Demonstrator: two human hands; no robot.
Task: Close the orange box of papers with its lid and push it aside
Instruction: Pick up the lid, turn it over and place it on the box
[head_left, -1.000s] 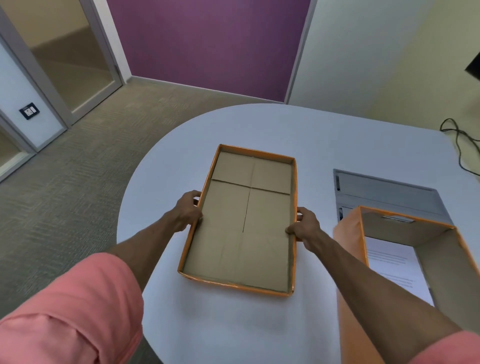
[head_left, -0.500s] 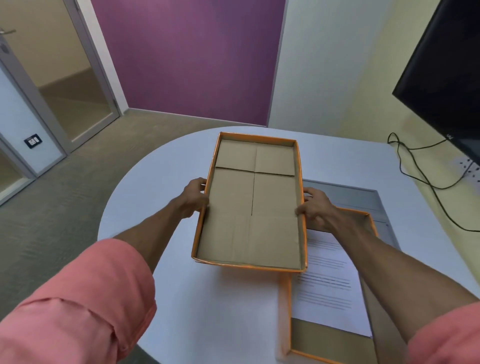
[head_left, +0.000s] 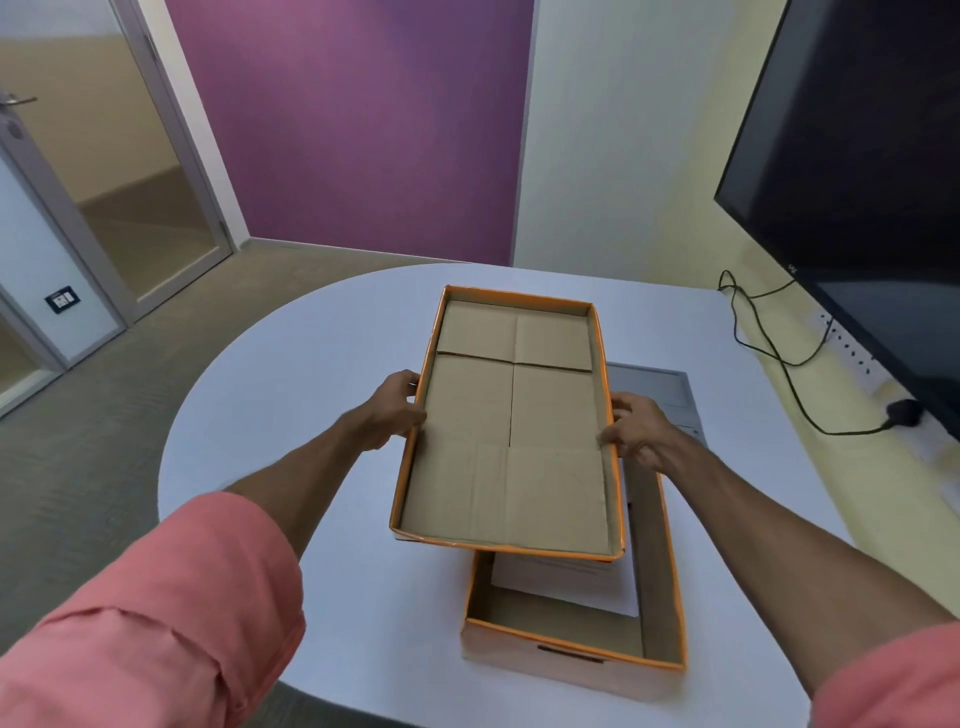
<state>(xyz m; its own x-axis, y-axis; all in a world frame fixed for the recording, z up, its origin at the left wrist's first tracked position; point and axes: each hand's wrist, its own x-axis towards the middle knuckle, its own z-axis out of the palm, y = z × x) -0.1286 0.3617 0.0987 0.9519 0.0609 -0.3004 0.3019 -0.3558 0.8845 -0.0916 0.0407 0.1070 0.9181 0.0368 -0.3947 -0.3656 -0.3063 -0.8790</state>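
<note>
The orange lid (head_left: 506, 431) hangs in the air with its brown cardboard inside facing up at me, over the far part of the open orange box (head_left: 574, 654). My left hand (head_left: 395, 410) grips the lid's left long edge and my right hand (head_left: 636, 428) grips its right long edge. The box stands near the table's front right, and white papers (head_left: 566, 587) lie inside it, partly hidden under the lid.
The round white table (head_left: 291, 405) carries a flat grey panel (head_left: 657, 387) behind the box. A large dark screen (head_left: 857, 171) is mounted on the right wall, with black cables (head_left: 769, 343) and a plug below it. Carpet and glass doors lie to the left.
Both hands have lifted the lid off the table and carried it right, so it now hovers over the box. My view has swung up and to the right.
</note>
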